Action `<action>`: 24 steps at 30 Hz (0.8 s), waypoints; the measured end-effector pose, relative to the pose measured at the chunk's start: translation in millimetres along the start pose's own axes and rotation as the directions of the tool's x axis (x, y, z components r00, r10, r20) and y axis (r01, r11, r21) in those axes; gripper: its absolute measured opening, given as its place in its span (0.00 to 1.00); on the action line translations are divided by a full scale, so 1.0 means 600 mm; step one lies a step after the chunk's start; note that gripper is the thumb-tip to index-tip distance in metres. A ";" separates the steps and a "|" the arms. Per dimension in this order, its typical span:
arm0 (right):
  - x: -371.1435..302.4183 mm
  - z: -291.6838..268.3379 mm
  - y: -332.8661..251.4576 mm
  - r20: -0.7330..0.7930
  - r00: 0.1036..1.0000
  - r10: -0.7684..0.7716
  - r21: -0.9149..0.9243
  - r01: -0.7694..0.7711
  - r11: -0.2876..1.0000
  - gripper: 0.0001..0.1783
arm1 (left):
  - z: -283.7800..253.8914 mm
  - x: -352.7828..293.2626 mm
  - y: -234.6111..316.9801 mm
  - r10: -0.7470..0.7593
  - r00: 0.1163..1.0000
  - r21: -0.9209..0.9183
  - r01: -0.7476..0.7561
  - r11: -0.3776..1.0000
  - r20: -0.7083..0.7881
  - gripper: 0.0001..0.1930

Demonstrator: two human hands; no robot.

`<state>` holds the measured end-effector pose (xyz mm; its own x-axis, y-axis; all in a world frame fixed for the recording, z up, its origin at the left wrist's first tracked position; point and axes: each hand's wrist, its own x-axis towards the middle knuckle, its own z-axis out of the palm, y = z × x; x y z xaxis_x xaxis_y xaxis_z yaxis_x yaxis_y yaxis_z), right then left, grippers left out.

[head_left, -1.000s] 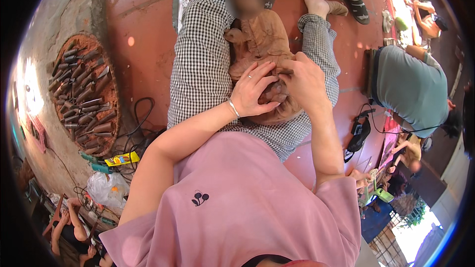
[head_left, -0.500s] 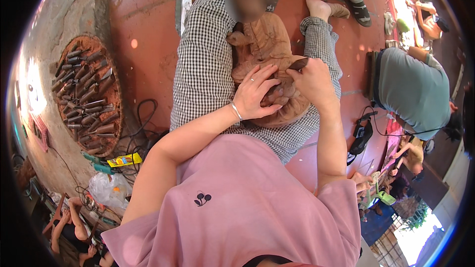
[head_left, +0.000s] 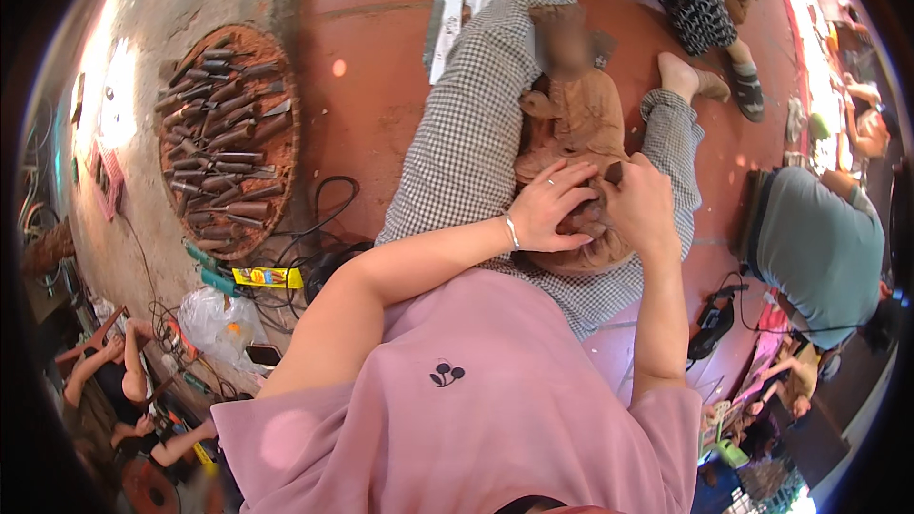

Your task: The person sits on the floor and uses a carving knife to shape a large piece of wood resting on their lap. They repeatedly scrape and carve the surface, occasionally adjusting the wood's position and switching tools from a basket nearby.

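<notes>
A carved wooden figure [head_left: 592,112], reddish brown with robe-like folds, lies between my legs, its base end toward me. My left hand [head_left: 552,210] rests on the lower part of the carving, fingers stretched out and a little apart. Close beside it, my right hand [head_left: 645,207] is closed on a small dark brown piece [head_left: 614,173] held against the carving. Only one end of that piece shows, so its kind cannot be made out. The figure's top end is blurred, and my hands hide part of its base.
To the left, a round woven basket [head_left: 292,124] holds several wood-handled chisels [head_left: 228,138]. Black cables [head_left: 333,200], a yellow packet [head_left: 268,277] and a plastic bag [head_left: 211,322] lie below it. Another person [head_left: 821,252] sits at the right; a black pouch [head_left: 712,326] lies nearby.
The whole view has shifted, so the scene sits farther right. My right hand has turned, and the dark piece now shows end-on. My left hand stays on the carving.
</notes>
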<state>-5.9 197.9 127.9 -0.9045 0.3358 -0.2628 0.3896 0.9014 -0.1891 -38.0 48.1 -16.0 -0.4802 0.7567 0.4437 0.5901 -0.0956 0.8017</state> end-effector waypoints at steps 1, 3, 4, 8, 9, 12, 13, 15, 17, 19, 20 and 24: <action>0.008 0.003 0.009 0.018 1.000 0.005 0.027 -0.005 1.000 0.08 | 0.001 -0.001 0.000 0.001 1.000 0.002 -0.001 1.000 -0.006 0.33; 0.019 0.002 0.034 0.060 0.998 0.028 0.071 -0.033 0.997 0.07 | 0.009 -0.006 -0.003 -0.005 1.000 -0.015 0.005 1.000 -0.005 0.32; 0.021 0.004 0.034 0.056 0.997 0.055 0.148 -0.063 0.987 0.07 | 0.007 -0.005 -0.004 -0.004 1.000 -0.016 0.004 1.000 -0.006 0.32; 0.004 0.000 0.017 0.002 0.999 -0.052 0.052 0.052 0.997 0.08 | -0.001 -0.004 -0.004 -0.006 1.000 -0.071 0.005 0.997 -0.018 0.28; 0.005 -0.003 0.018 0.019 1.000 0.000 0.074 -0.001 0.997 0.08 | -0.003 -0.004 -0.004 -0.007 1.000 -0.087 0.005 0.996 -0.023 0.27; 0.008 -0.024 0.014 0.063 0.980 0.191 0.192 -0.200 0.961 0.07 | -0.015 0.001 0.001 -0.101 0.983 -0.196 0.070 0.978 -0.155 0.18; 0.003 -0.017 0.014 -0.030 0.985 0.171 0.257 -0.157 0.954 0.07 | -0.021 -0.003 -0.003 -0.151 0.968 -0.230 0.103 0.968 -0.199 0.17; -0.002 0.006 0.017 -0.210 0.967 0.143 0.382 -0.054 0.922 0.08 | -0.062 0.011 -0.002 -0.256 0.905 -0.235 0.182 0.955 -0.340 0.10; 0.004 0.031 0.006 -0.186 0.972 0.140 0.492 -0.031 0.870 0.09 | -0.105 0.016 -0.022 -0.353 0.807 -0.253 0.259 0.932 -0.473 0.09; 0.021 0.063 -0.035 -0.127 0.978 0.163 0.682 -0.033 0.731 0.11 | -0.164 0.009 -0.050 -0.427 0.682 -0.316 0.290 0.903 -0.594 0.08; 0.033 0.077 -0.056 -0.133 0.984 0.121 0.713 0.011 0.701 0.12 | -0.202 -0.001 -0.065 -0.436 0.629 -0.296 0.320 0.900 -0.644 0.08; 0.089 0.153 -0.173 -0.091 0.996 -0.021 0.867 0.090 0.491 0.16 | -0.358 -0.074 -0.137 -0.462 0.338 -0.365 0.312 0.877 -0.820 0.09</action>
<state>-78.6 96.9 46.6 -0.9247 0.3400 -0.1712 0.2600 0.2357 -0.9364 -204.6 -116.4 -15.6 -0.9670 -0.2308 0.1081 0.1305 -0.0841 0.9879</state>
